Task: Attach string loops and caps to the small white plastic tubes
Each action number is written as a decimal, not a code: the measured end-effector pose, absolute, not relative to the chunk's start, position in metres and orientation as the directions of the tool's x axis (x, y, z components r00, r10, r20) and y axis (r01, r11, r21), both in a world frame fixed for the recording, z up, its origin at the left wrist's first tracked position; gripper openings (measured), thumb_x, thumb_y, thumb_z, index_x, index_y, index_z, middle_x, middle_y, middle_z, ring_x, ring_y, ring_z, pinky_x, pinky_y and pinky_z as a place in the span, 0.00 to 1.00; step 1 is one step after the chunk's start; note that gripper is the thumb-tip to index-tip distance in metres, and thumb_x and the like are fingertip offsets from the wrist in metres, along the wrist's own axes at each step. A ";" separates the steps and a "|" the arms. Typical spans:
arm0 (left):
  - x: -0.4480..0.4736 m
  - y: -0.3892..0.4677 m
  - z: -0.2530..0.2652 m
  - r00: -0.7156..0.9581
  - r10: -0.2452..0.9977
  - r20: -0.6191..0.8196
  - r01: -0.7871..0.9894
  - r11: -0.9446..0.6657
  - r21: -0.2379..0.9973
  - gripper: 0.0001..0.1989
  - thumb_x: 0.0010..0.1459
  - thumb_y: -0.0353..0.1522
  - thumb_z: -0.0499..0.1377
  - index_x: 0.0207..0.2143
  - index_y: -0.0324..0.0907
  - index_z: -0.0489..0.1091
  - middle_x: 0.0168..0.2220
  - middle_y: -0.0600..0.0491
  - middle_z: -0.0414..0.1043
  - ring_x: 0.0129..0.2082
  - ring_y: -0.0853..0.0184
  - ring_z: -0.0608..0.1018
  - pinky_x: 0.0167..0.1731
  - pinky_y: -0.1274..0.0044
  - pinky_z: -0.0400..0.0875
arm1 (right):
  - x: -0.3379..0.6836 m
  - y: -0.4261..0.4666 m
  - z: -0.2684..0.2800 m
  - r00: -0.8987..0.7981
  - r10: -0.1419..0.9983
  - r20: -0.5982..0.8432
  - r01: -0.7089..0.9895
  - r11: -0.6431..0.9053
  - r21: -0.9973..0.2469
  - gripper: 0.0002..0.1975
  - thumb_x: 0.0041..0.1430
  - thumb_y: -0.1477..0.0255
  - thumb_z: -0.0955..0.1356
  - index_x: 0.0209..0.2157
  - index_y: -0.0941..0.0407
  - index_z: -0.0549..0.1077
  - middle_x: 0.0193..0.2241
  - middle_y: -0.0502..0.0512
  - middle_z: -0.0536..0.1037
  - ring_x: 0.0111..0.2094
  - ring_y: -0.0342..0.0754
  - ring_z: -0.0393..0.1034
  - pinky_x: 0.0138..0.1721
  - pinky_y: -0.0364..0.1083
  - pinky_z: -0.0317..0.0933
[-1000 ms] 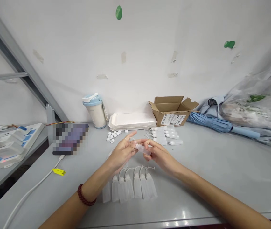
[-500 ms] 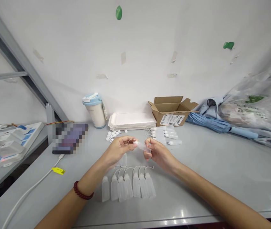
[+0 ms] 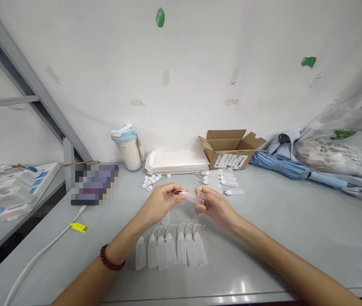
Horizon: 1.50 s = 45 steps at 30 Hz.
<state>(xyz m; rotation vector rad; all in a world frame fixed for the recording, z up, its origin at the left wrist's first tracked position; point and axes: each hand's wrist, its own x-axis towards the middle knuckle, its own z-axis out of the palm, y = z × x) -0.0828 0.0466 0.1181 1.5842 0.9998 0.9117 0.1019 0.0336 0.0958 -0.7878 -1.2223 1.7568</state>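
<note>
Between my two hands a small translucent squeeze bottle (image 3: 193, 198) lies nearly level above the grey table. My left hand (image 3: 165, 199) pinches its white neck end, where a thin white loop shows. The fingers of my right hand (image 3: 211, 202) are closed round the bottle's base. Below my hands several similar bottles (image 3: 170, 251) lie in a row, most with thin curved white stems at their necks. Beyond my hands is a heap of small white caps (image 3: 149, 182). Several white-topped bottles (image 3: 217, 180) lie to the right of the caps.
Against the wall stand a blue-lidded cup (image 3: 128, 148), a stack of white trays (image 3: 177, 161) and an open cardboard box (image 3: 230, 155). A blue umbrella (image 3: 283, 165) and a plastic bag (image 3: 334, 144) lie at right. A phone (image 3: 94, 187) with a white cable (image 3: 45, 250) lies at left.
Both hands have shifted slightly right with the bottle, which now lies closer to level. My left fingertips cover more of its white neck end.
</note>
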 end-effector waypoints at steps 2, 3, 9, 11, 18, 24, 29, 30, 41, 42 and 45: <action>-0.082 0.046 0.118 0.356 0.933 0.063 0.181 -0.134 0.974 0.13 0.52 0.41 0.59 0.33 0.40 0.72 0.31 0.51 0.73 0.32 0.67 0.73 0.34 0.76 0.66 | 0.102 0.033 0.098 -0.446 0.894 -0.031 -0.274 -0.169 -0.947 0.06 0.55 0.67 0.62 0.29 0.54 0.60 0.18 0.43 0.54 0.22 0.41 0.52 0.30 0.44 0.51; -0.081 0.046 0.117 0.347 0.937 0.044 0.204 -0.122 0.971 0.15 0.54 0.42 0.57 0.31 0.39 0.72 0.29 0.51 0.72 0.29 0.68 0.72 0.32 0.77 0.66 | 0.103 0.033 0.099 -0.443 0.896 -0.024 -0.270 -0.159 -0.950 0.06 0.55 0.67 0.62 0.29 0.54 0.60 0.18 0.43 0.54 0.22 0.41 0.51 0.30 0.44 0.51; -0.082 0.045 0.116 0.382 0.924 0.006 0.275 -0.120 0.954 0.20 0.56 0.46 0.53 0.23 0.39 0.68 0.21 0.54 0.68 0.23 0.69 0.70 0.27 0.77 0.65 | 0.105 0.032 0.106 -0.429 0.903 -0.024 -0.192 -0.117 -0.974 0.06 0.55 0.66 0.61 0.28 0.54 0.61 0.19 0.44 0.53 0.22 0.41 0.51 0.30 0.44 0.50; -0.080 0.042 0.117 0.387 0.922 0.018 0.270 -0.132 0.954 0.19 0.56 0.45 0.54 0.24 0.39 0.68 0.23 0.53 0.69 0.24 0.69 0.70 0.29 0.77 0.65 | 0.107 0.032 0.109 -0.438 0.898 -0.036 -0.169 -0.121 -0.978 0.07 0.55 0.66 0.61 0.29 0.54 0.60 0.19 0.44 0.53 0.22 0.41 0.51 0.30 0.44 0.50; -0.073 0.025 0.117 0.302 0.934 0.190 0.361 -0.296 0.884 0.15 0.60 0.41 0.50 0.32 0.41 0.69 0.29 0.52 0.69 0.31 0.67 0.70 0.31 0.78 0.63 | 0.116 0.029 0.128 -0.446 0.894 -0.041 -0.025 -0.059 -0.998 0.08 0.60 0.65 0.59 0.32 0.55 0.61 0.20 0.45 0.55 0.24 0.41 0.51 0.30 0.44 0.50; -0.075 0.029 0.113 0.291 0.956 0.033 0.365 -0.142 0.920 0.17 0.59 0.43 0.50 0.26 0.40 0.67 0.25 0.53 0.68 0.27 0.68 0.68 0.28 0.78 0.62 | 0.119 0.031 0.124 -0.485 0.875 -0.010 0.178 0.087 -0.980 0.09 0.62 0.63 0.61 0.38 0.54 0.61 0.22 0.45 0.60 0.25 0.41 0.56 0.28 0.42 0.54; -0.075 0.029 0.114 0.306 0.952 0.004 0.321 -0.107 0.941 0.18 0.58 0.43 0.51 0.22 0.40 0.66 0.23 0.54 0.66 0.24 0.70 0.67 0.26 0.79 0.63 | 0.113 0.023 0.113 -0.417 0.853 0.314 0.478 0.499 -0.723 0.08 0.63 0.70 0.60 0.43 0.55 0.63 0.33 0.55 0.71 0.30 0.45 0.64 0.31 0.45 0.60; -0.075 0.029 0.115 0.323 0.946 0.010 0.296 -0.112 0.949 0.18 0.58 0.42 0.51 0.22 0.40 0.66 0.22 0.54 0.66 0.24 0.70 0.67 0.26 0.79 0.63 | 0.111 0.021 0.111 -0.419 0.819 0.393 0.518 0.571 -0.637 0.08 0.64 0.71 0.59 0.44 0.55 0.63 0.34 0.57 0.72 0.31 0.46 0.65 0.32 0.46 0.61; -0.080 0.031 0.118 0.403 0.890 0.215 0.162 -0.301 0.940 0.11 0.58 0.38 0.55 0.36 0.40 0.71 0.35 0.51 0.71 0.36 0.67 0.71 0.38 0.77 0.65 | 0.110 0.025 0.104 -0.449 0.713 0.539 0.647 0.675 -0.354 0.12 0.66 0.69 0.56 0.39 0.57 0.68 0.25 0.56 0.72 0.23 0.47 0.65 0.24 0.44 0.57; -0.081 0.033 0.118 0.414 0.887 0.204 0.181 -0.300 0.937 0.12 0.58 0.39 0.55 0.35 0.40 0.71 0.34 0.51 0.71 0.35 0.67 0.71 0.37 0.77 0.65 | 0.109 0.027 0.105 -0.446 0.722 0.529 0.632 0.673 -0.385 0.12 0.66 0.69 0.57 0.40 0.57 0.69 0.26 0.56 0.73 0.25 0.47 0.66 0.25 0.44 0.58; -0.086 0.040 0.116 0.410 0.901 0.146 0.241 -0.261 0.935 0.15 0.58 0.41 0.53 0.29 0.39 0.71 0.28 0.52 0.71 0.29 0.68 0.71 0.33 0.77 0.66 | 0.104 0.034 0.103 -0.463 0.724 0.512 0.586 0.683 -0.436 0.13 0.65 0.68 0.57 0.41 0.58 0.69 0.28 0.57 0.75 0.29 0.48 0.69 0.30 0.45 0.60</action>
